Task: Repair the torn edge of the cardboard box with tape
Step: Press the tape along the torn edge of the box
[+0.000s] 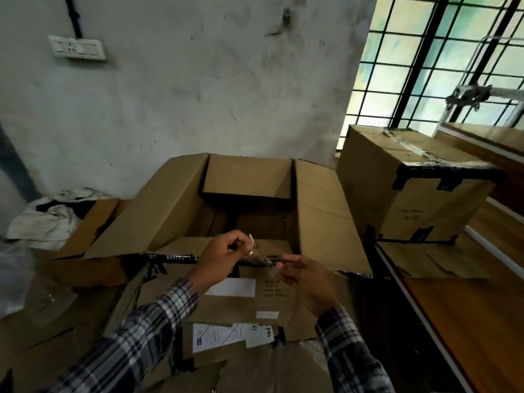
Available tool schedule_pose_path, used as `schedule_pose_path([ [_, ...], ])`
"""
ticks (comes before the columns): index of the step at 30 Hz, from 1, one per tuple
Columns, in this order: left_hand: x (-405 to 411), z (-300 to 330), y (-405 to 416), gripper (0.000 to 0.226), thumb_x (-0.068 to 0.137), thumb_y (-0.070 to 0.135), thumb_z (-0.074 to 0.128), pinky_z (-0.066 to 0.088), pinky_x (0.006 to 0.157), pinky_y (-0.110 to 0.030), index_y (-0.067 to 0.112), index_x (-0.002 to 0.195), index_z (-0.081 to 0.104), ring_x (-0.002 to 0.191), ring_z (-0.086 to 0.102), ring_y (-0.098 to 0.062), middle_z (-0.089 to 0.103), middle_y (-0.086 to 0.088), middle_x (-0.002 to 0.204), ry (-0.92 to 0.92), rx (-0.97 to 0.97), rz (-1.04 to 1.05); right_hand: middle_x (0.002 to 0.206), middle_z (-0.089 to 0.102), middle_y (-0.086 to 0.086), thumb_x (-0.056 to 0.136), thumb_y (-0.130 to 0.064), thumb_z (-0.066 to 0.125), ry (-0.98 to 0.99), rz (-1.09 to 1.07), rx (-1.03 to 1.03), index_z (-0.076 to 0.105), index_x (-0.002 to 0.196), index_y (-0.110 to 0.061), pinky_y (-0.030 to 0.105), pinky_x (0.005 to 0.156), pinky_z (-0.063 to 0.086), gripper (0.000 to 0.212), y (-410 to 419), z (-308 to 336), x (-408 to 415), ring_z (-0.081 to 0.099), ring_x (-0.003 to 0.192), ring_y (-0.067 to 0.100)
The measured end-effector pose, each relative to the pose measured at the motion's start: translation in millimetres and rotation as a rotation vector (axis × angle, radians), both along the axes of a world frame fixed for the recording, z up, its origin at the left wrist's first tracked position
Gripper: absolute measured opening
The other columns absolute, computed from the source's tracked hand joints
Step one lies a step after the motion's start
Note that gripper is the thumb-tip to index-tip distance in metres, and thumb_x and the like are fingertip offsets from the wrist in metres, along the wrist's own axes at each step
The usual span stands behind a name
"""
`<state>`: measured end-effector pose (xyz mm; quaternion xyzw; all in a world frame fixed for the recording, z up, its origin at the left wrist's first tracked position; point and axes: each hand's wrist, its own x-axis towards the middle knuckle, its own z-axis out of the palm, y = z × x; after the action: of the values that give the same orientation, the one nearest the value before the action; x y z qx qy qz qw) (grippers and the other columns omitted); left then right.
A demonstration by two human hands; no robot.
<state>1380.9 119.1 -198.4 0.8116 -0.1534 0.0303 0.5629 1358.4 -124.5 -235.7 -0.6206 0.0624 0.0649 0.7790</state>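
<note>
An open brown cardboard box [249, 199] stands just in front of the person, its flaps spread wide; the near edge [173, 258] is bound with black printed tape and looks crumpled between the hands. The left hand [224, 256] has its fingers curled, pinching a small shiny item — too blurred to name. The right hand [307, 282] pinches a strip of clear tape [262, 260] at that edge. Two hands, one open box — a second, sealed box [408, 180] sits to the right.
</note>
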Motion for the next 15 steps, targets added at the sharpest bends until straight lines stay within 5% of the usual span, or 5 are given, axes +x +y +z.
schedule_pose_path([
  [6, 5.1, 14.1, -15.9, 0.012, 0.102, 0.028, 0.064, 0.058, 0.091, -0.036, 0.022, 0.098, 0.073, 0.098, 0.071, -0.017, 0.075, -0.001, 0.101, 0.015, -0.066, -0.042, 0.126, 0.075, 0.017, 0.097, -0.002, 0.07, 0.063, 0.1, 0.115, 0.067, 0.13, -0.001, 0.039, 0.097, 0.061, 0.034, -19.5, 3.2, 8.9, 0.073, 0.116, 0.028],
  [10, 8.0, 13.8, -19.3, 0.014, 0.102, 0.03, 0.064, 0.055, 0.081, -0.026, 0.019, 0.101, 0.074, 0.096, 0.07, -0.013, 0.074, -0.001, 0.103, 0.033, -0.092, -0.036, 0.126, 0.075, 0.02, 0.098, -0.002, 0.068, 0.124, 0.124, 0.184, 0.065, 0.13, 0.003, 0.031, 0.082, 0.061, 0.033, -25.2, 14.4, 13.7, 0.072, 0.103, 0.024],
  [15, 7.7, 9.7, -18.8, 0.015, 0.103, 0.028, 0.062, 0.054, 0.085, -0.032, 0.018, 0.1, 0.073, 0.096, 0.068, -0.018, 0.073, -0.001, 0.102, 0.063, -0.134, -0.044, 0.129, 0.071, 0.026, 0.094, -0.008, 0.073, 0.156, 0.115, 0.175, 0.069, 0.127, 0.008, 0.03, 0.08, 0.058, 0.037, -22.5, 18.2, 11.3, 0.068, 0.089, 0.018],
])
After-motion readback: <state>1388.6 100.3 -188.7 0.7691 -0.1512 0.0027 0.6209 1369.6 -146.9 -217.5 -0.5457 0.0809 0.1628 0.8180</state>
